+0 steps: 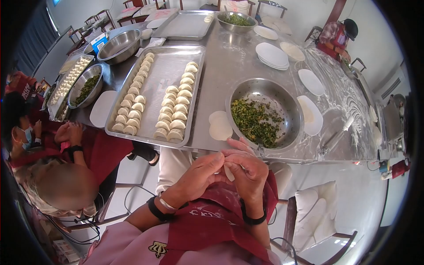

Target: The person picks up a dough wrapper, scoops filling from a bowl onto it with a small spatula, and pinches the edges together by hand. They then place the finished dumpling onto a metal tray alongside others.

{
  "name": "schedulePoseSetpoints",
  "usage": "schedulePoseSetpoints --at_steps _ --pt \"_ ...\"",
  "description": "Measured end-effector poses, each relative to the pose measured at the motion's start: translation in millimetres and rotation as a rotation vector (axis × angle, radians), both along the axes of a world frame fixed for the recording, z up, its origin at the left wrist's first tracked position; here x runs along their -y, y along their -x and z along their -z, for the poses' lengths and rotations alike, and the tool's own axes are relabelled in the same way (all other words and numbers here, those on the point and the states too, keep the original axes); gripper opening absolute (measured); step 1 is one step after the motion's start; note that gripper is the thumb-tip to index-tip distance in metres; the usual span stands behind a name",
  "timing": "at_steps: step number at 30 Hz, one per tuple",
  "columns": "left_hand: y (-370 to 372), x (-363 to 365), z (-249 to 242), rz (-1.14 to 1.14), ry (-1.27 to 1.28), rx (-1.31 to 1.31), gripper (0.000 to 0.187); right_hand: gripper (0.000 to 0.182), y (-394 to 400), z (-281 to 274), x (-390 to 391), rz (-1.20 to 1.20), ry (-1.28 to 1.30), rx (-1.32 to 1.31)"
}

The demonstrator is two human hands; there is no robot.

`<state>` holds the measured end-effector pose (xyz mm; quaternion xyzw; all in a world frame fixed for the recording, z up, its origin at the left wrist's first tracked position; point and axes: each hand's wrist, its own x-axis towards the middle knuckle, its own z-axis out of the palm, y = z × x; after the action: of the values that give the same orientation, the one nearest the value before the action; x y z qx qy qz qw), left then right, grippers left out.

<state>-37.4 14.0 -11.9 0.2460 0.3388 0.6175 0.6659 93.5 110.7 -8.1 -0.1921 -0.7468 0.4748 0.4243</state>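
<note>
Close together above my lap, my left hand and my right hand are closed around a dumpling. Only a pale edge of its dough shows between the fingers; the rest is hidden. Just beyond the hands, a large steel bowl holds chopped green filling. Beside it on the left lie flat round dough wrappers at the table edge. Further left, a metal tray carries rows of folded dumplings.
White plates stand past the bowl. A rolling pin lies on the floured right side of the steel table. More bowls and trays are at the left and back. People in red aprons sit at left and far right. A cushioned chair stands right.
</note>
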Motion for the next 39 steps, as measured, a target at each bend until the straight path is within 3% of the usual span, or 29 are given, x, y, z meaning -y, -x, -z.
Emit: schedulePoseSetpoints --at_steps 11,17,24,26,29,33,36,39 --pt "-4.2 -3.8 -7.5 0.003 0.009 0.044 0.048 0.022 -2.2 2.9 -3.9 -0.075 -0.061 0.042" --pt "-3.8 -5.0 -2.5 -0.054 -0.013 0.177 0.048 0.03 4.2 -14.4 10.1 0.078 0.212 -0.003" --pt "-6.8 1.5 3.3 -0.155 0.002 0.154 0.04 0.025 -0.9 21.3 0.6 0.001 -0.084 -0.01" --pt "-7.5 -2.5 -2.5 -0.148 -0.05 -0.142 0.037 0.023 -1.8 27.1 -3.4 0.021 -0.29 0.014" --pt "-12.3 -8.2 -13.0 -0.151 -0.06 0.014 0.036 0.031 0.4 33.8 -6.7 0.066 -0.411 0.131" --pt "-9.8 -11.5 -6.8 -0.146 -0.025 0.286 0.041 0.041 2.7 28.6 -0.7 0.143 -0.25 0.116" --pt "-16.8 -14.4 -25.3 -0.246 0.116 0.325 0.036 0.044 5.2 35.0 0.5 0.182 -0.297 0.195" --pt "-19.0 -12.6 -33.0 -0.197 0.074 0.345 0.037 0.043 8.1 39.9 0.9 0.227 -0.411 0.263"
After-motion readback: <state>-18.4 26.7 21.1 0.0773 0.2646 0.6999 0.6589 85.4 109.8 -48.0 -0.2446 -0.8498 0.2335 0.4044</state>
